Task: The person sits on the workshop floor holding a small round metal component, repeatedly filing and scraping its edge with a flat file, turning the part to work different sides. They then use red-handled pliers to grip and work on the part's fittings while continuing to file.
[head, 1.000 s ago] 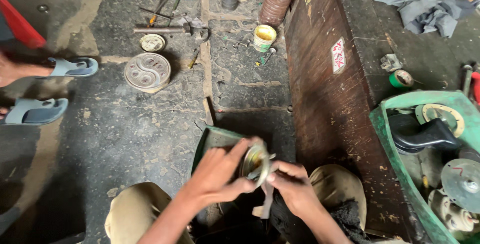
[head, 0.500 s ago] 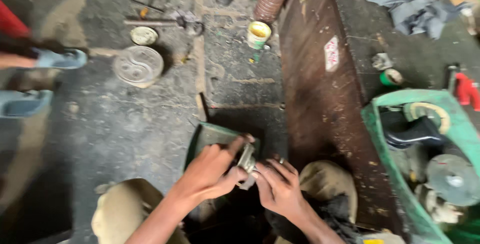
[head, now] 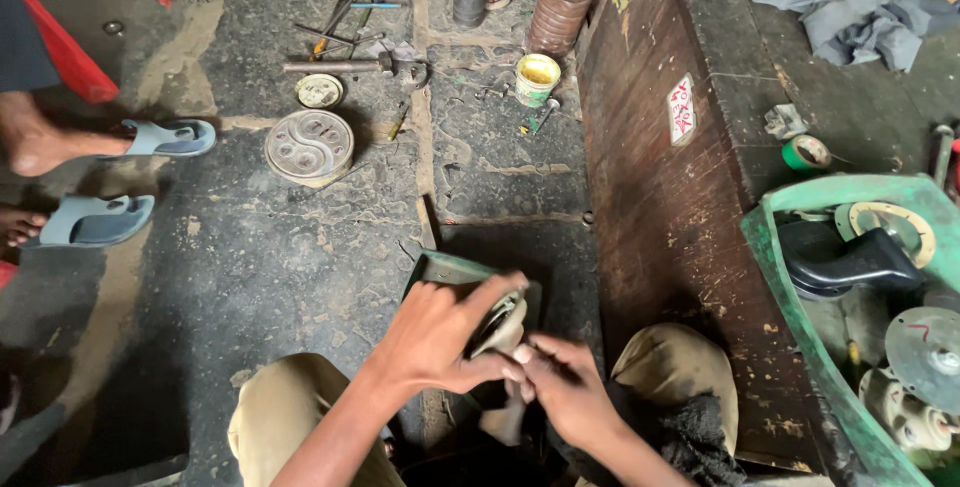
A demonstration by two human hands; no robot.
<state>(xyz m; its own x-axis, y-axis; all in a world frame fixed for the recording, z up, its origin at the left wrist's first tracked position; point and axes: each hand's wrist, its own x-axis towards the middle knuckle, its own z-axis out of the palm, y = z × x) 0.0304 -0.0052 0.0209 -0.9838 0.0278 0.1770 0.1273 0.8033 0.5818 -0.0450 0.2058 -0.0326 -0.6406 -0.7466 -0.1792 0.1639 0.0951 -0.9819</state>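
Small round metal part point(head: 503, 319) sits between both hands, low in middle, over green tray point(head: 437, 269) on floor. Left hand point(head: 440, 332) fingers wrapped around part. Right hand point(head: 565, 387) fingers pinch its lower edge. Best hold steady, turn slowly. Green bin point(head: 775, 247) at right holds black spout, metal discs. Yellow cup point(head: 537, 78) far up floor, inside unclear.

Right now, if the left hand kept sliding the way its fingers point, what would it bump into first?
Probably the tall dark brown wooden board. The left hand, gripping a small round metal part, points up and right toward it, though depth is unclear.
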